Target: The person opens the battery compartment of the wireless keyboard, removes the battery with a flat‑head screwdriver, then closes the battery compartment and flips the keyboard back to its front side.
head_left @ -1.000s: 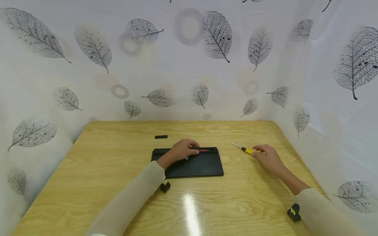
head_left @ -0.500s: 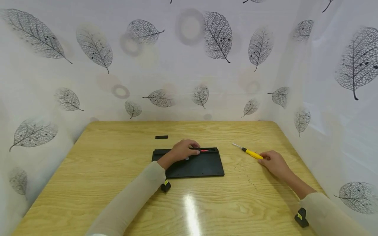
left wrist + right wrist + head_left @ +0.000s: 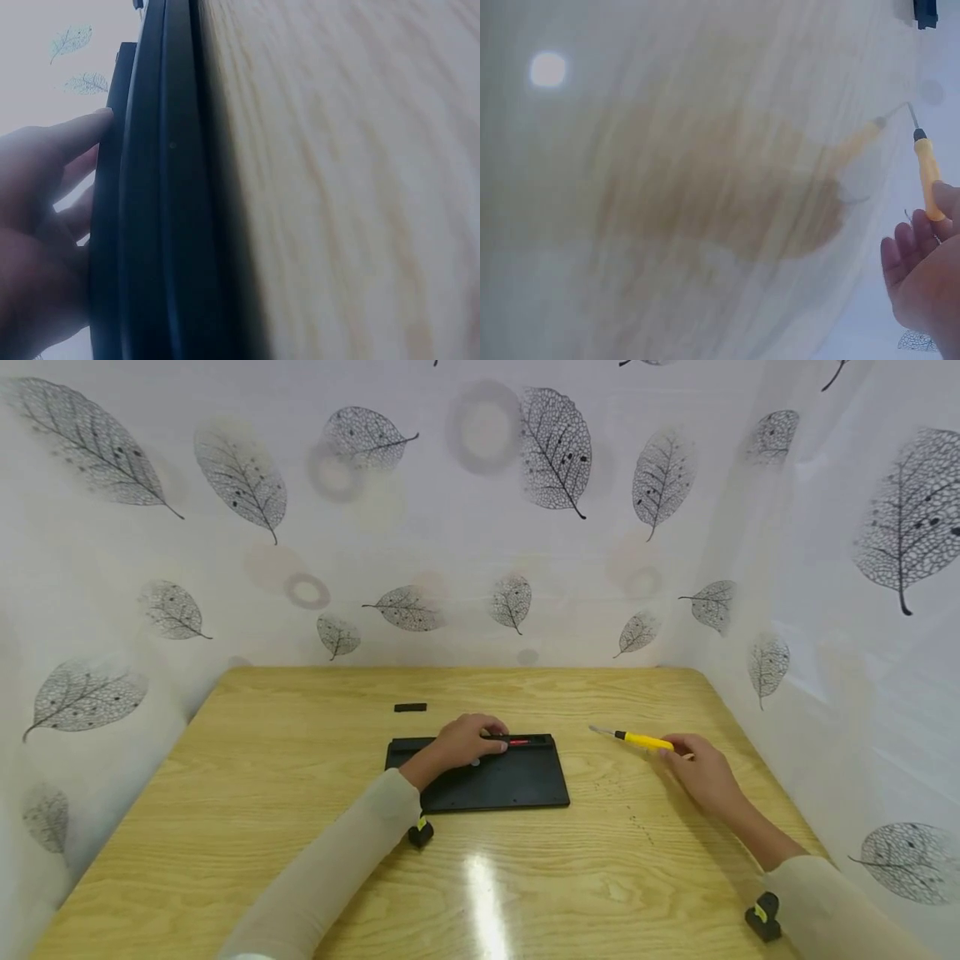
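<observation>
A flat black keyboard (image 3: 517, 781), apparently underside up, lies mid-table. Along its far edge runs a raised ridge with an uncovered slot, where something red, perhaps a battery (image 3: 518, 742), shows. My left hand (image 3: 461, 741) grips this ridge just left of the red piece, thumb on the near side and fingers over the far side. In the left wrist view, the fingertips touch the keyboard's (image 3: 142, 195) edge. My right hand (image 3: 699, 770) pinches the handle end of a yellow screwdriver (image 3: 647, 742). Its metal tip points left; in the right wrist view, the tip meets its reflection on the tabletop.
A small black strip, perhaps a cover (image 3: 410, 707), lies behind the keyboard on the wooden table (image 3: 247, 793). Tiny dark specks dot the wood between the keyboard and my right hand. A leaf-patterned curtain (image 3: 450, 527) hangs behind and beside the table.
My right hand has shifted right along the screwdriver to the handle's end, then slightly away from me, swinging the handle with it. My left hand and the keyboard stay still.
</observation>
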The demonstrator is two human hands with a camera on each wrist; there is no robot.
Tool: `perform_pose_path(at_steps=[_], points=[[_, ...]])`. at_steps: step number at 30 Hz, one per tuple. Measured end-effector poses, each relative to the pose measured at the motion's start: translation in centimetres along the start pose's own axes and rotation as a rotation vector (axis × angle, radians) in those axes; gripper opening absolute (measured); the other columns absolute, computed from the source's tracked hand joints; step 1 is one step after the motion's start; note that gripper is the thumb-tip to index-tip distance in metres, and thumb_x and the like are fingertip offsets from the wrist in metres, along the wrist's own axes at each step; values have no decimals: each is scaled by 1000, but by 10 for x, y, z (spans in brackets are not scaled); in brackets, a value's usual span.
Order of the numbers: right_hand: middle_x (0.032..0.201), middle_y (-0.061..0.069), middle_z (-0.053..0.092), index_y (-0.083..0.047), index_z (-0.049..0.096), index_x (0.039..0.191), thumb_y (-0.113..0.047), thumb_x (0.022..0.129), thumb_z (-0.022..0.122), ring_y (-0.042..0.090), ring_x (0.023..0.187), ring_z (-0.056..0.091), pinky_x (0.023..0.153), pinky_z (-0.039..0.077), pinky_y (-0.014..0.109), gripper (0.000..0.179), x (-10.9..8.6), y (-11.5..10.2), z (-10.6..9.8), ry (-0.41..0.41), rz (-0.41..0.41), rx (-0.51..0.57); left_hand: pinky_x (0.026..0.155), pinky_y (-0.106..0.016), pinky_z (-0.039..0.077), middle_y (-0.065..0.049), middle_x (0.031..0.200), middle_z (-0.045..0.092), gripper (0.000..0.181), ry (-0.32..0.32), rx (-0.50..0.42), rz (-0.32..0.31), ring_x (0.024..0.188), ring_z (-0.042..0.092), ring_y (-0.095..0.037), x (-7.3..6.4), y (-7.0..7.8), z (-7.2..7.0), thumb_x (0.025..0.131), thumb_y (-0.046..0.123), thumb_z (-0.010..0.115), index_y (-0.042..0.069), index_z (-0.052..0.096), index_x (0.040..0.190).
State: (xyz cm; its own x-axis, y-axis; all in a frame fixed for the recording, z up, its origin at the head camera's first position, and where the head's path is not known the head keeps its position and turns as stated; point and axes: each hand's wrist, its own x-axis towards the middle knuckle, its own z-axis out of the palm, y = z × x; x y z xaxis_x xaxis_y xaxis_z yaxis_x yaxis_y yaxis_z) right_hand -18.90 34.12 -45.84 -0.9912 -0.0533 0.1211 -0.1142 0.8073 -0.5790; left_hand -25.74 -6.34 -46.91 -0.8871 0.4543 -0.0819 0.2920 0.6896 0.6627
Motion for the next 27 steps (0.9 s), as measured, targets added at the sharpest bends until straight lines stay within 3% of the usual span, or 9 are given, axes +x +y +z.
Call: perform_pose_path(at_steps=[7,13,20,25,27], points=[[117,17,59,-2,60,133,-38,104,55,26,97,60,66,52,21,46,0,-12,-2,63,-18,100,99,-46,48,2,122,67,29,2,0,2,114,63,-19,-1,1,-1,98,36,67,24,68,124],[121,14,58,-4,59,134,-38,104,56,8,90,58,69,53,19,46,2,-24,0,114,-42,141,97,-46,49,2,122,67,28,7,9,2,111,63,-18,-1,1,0,99,36,66,24,69,124],[131,16,59,-5,58,135,-38,104,56,32,104,68,74,57,21,46,7,-37,4,162,-54,223,97,-47,48,2,122,67,28,6,-1,8,111,63,-19,-2,0,-1,99,36,66,24,69,123],[130,17,62,-3,57,137,-35,104,57,-3,108,61,79,50,8,46,14,-45,8,209,-64,301,97,-46,49,2,122,67,28,8,-1,11,110,63,-19,-2,0,-1,99,36,66,24,69,124],[128,17,63,-3,57,137,-33,103,58,-11,106,57,80,48,6,45,16,-49,9,242,-78,336,97,-46,49,2,122,67,28,9,-2,11,111,63,-19,-2,0,0,99,36,66,24,69,124]])
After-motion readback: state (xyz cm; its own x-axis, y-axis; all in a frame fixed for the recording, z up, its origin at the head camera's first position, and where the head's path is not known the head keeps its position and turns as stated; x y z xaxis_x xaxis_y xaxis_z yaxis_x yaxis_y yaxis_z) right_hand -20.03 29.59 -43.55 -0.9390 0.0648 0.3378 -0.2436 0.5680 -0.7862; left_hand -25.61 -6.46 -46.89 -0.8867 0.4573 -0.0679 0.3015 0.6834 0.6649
